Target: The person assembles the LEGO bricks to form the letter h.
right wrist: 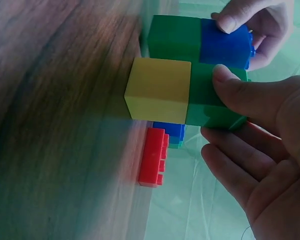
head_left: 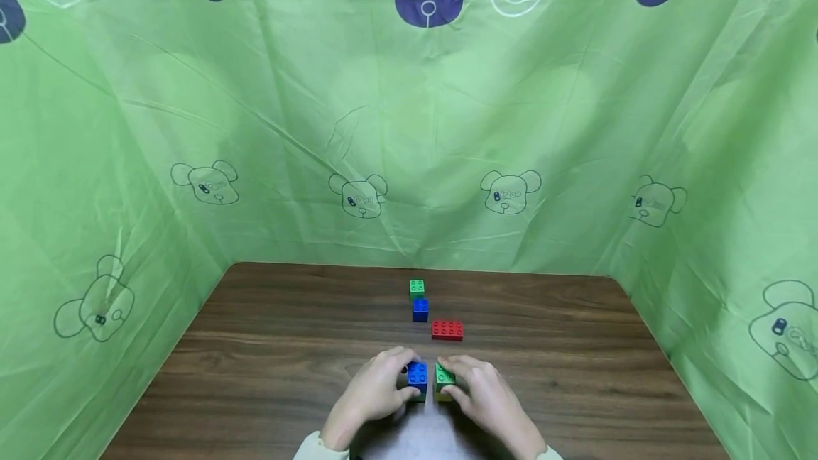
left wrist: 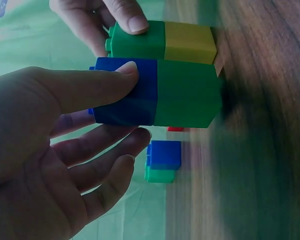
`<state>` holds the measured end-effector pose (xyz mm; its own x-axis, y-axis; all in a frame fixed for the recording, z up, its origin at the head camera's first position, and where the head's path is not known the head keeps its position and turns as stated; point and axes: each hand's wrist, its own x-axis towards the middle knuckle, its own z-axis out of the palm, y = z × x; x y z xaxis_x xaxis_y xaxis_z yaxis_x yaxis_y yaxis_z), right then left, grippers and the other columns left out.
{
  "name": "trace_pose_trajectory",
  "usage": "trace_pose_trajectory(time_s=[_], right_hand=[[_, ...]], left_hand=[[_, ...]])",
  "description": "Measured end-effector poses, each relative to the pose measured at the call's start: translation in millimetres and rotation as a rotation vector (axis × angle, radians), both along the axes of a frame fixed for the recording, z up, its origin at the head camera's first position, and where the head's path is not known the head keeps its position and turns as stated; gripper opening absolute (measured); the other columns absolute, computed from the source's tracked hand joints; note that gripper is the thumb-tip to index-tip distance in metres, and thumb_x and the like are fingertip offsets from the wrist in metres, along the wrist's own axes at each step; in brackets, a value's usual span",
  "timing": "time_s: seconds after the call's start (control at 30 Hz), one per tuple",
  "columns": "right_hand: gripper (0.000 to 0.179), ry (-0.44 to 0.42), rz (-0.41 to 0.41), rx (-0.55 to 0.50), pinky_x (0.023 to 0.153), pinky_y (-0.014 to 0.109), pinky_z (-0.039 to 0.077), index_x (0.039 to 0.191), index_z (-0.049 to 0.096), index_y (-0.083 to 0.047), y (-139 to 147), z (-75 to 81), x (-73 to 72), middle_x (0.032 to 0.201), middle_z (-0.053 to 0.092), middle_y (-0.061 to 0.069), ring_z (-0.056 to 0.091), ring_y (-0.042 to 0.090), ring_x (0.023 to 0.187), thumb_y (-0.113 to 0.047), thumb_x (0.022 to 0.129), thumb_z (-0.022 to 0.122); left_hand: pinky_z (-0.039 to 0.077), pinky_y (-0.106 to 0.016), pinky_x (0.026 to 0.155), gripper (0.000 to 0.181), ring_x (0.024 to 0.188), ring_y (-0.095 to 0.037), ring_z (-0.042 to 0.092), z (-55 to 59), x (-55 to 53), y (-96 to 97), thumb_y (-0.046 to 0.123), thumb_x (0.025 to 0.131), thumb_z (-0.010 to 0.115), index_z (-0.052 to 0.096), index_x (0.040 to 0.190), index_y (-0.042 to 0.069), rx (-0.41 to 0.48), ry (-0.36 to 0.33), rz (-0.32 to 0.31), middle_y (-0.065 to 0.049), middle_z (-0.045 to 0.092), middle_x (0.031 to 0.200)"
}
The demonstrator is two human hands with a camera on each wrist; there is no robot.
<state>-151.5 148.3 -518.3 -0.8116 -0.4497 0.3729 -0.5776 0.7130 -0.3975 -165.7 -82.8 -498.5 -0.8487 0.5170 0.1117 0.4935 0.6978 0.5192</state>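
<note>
My left hand [head_left: 375, 390] pinches a blue brick [head_left: 417, 373] between thumb and fingers. That brick sits on top of a green brick [left wrist: 187, 95], making a two-brick stack. On the other side, my right hand [head_left: 482, 396] grips a green brick [head_left: 444, 375] stacked on a yellow brick [right wrist: 159, 90]. Both stacks stand upright side by side near the front of the table, a narrow gap between them in the head view. Studs show on top of both upper bricks. The fingers partly cover the outer sides of the upper bricks.
Beyond the hands a long red brick [head_left: 447, 331] lies on the wooden table [head_left: 287, 346]. Farther back are a small blue brick [head_left: 420, 310] and a small green brick [head_left: 417, 288], nearly in line. A green printed cloth [head_left: 422, 126] encloses the table's back and sides.
</note>
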Motion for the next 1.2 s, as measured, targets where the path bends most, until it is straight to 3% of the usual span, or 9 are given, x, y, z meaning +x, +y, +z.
trace_pose_trajectory(time_s=[0.17,0.37,0.67,0.9,1.2], right_hand=[[0.042,-0.038,-0.011,0.018,0.084,0.036,0.060,0.120,0.073,-0.004,5.1,4.5,0.4,0.115,0.075,0.008,0.073,0.022,0.103,-0.015,0.081,0.085],[0.041,-0.029,-0.031,0.013,0.082,0.035,0.060,0.116,0.074,-0.005,15.7,7.8,4.0,0.112,0.075,0.006,0.073,0.020,0.101,-0.014,0.077,0.087],[0.039,-0.087,-0.050,0.009,0.081,0.035,0.060,0.114,0.074,-0.007,33.3,12.8,5.4,0.110,0.075,0.004,0.072,0.017,0.099,-0.016,0.078,0.087],[0.039,-0.201,-0.025,-0.025,0.076,0.027,0.059,0.117,0.073,-0.008,41.0,14.3,4.1,0.112,0.075,0.004,0.071,0.016,0.099,-0.016,0.082,0.085],[0.047,-0.189,0.026,-0.034,0.080,0.031,0.060,0.123,0.070,-0.006,42.4,11.6,4.3,0.115,0.074,0.005,0.071,0.016,0.101,-0.019,0.080,0.086]], left_hand=[[0.057,-0.035,0.087,0.039,0.104,-0.016,0.068,-4.4,0.8,1.5,0.021,0.083,0.083,0.068,0.118,0.014,0.012,0.016,-0.005,0.001,0.070,0.114],[0.057,-0.034,0.086,0.037,0.104,-0.018,0.067,-4.3,2.7,-0.3,0.020,0.085,0.082,0.068,0.118,0.014,0.025,-0.030,0.002,0.003,0.069,0.110],[0.057,-0.034,0.084,0.038,0.103,-0.020,0.067,-4.6,2.0,-0.3,0.021,0.085,0.082,0.067,0.119,0.015,0.015,-0.060,0.015,0.004,0.069,0.109],[0.057,-0.034,0.086,0.039,0.104,-0.021,0.068,-6.5,-0.6,0.1,0.021,0.085,0.082,0.067,0.121,0.015,0.027,-0.067,0.013,0.002,0.069,0.112],[0.056,-0.032,0.087,0.039,0.104,-0.021,0.067,-9.3,2.1,3.9,0.022,0.084,0.082,0.067,0.120,0.014,0.055,-0.067,0.001,0.003,0.069,0.111]])
